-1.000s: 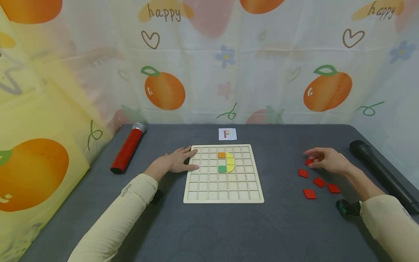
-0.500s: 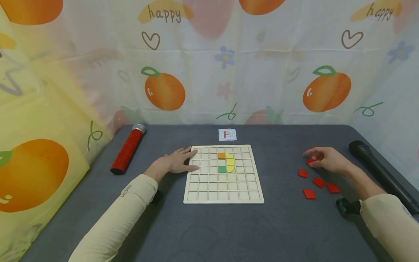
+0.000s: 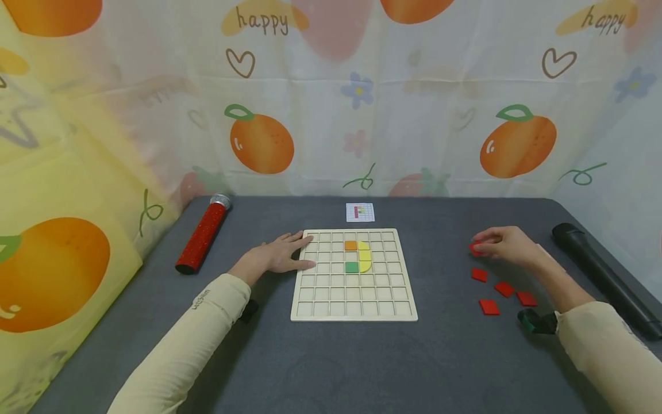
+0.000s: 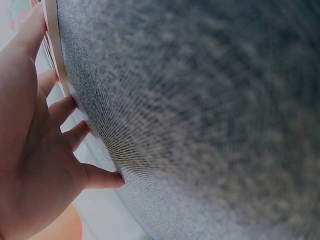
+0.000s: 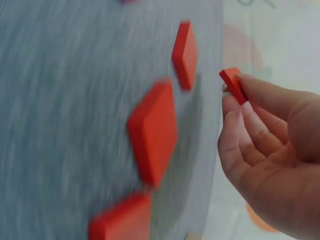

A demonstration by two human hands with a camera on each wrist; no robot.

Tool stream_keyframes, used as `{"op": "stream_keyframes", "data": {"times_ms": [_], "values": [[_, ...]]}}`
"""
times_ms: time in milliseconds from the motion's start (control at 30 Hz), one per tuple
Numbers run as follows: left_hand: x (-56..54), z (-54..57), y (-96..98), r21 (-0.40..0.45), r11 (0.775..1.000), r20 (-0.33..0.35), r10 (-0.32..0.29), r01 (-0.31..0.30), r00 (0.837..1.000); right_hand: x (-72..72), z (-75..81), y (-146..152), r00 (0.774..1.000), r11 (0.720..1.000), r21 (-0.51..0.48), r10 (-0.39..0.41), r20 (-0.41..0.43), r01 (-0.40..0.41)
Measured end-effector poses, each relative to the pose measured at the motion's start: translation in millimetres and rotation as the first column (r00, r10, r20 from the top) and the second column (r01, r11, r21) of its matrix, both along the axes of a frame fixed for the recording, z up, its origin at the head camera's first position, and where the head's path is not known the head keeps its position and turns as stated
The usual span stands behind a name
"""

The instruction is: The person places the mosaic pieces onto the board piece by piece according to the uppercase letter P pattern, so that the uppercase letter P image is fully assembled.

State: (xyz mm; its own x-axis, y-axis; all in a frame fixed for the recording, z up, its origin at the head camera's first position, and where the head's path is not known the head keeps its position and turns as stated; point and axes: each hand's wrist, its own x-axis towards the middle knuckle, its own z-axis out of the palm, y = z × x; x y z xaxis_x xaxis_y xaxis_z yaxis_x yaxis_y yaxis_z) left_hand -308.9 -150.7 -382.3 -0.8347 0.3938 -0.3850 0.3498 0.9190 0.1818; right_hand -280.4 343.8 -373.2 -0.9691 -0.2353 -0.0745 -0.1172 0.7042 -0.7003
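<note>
Between thumb and fingertips my right hand (image 3: 504,246) pinches a small red square tile (image 5: 235,85), raised off the table in the right wrist view. Several more red tiles (image 3: 489,307) lie loose just in front of it. My left hand (image 3: 276,253) rests with spread fingers at the upper left corner of a pale wooden grid board (image 3: 320,310); in the left wrist view its fingers reach the board's edge (image 4: 55,45) and the table. On the board sit an orange square (image 3: 350,245), a green square (image 3: 351,267) and several yellow pieces (image 3: 364,256), some with rounded corners.
Behind the board lies a small printed card (image 3: 360,212) with a coloured grid pattern. A red microphone (image 3: 204,236) lies at the left, and a long black cylinder (image 3: 605,279) lies along the right edge. A fruit-print cloth (image 3: 414,126) hangs behind the grey table (image 3: 331,368).
My right hand has lifted the farthest red tile off the table and moved slightly left and away with it. The left hand and the board stay put.
</note>
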Motion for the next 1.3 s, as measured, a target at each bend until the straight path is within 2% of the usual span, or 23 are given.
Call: {"op": "stream_keyframes", "data": {"times_ms": [333, 767, 1300], "values": [[0.8, -0.4, 0.5, 0.012, 1.000, 0.002, 0.003, -0.003, 1.000, -7.8, -2.1, -41.7, 0.996, 0.984, -0.178, 0.005, 0.094, 0.012], [0.6, -2.0, 0.3, 0.024, 1.000, 0.002, 0.003, -0.003, 1.000, -24.7, -7.5, -109.6, 0.993, 0.962, -0.272, 0.025, 0.113, 0.007], [1.9, -0.3, 0.2, -0.013, 1.000, -0.015, 0.013, -0.013, 1.000, -39.6, -6.1, -175.7, 0.981, 0.957, -0.289, 0.024, 0.190, 0.032]]}}
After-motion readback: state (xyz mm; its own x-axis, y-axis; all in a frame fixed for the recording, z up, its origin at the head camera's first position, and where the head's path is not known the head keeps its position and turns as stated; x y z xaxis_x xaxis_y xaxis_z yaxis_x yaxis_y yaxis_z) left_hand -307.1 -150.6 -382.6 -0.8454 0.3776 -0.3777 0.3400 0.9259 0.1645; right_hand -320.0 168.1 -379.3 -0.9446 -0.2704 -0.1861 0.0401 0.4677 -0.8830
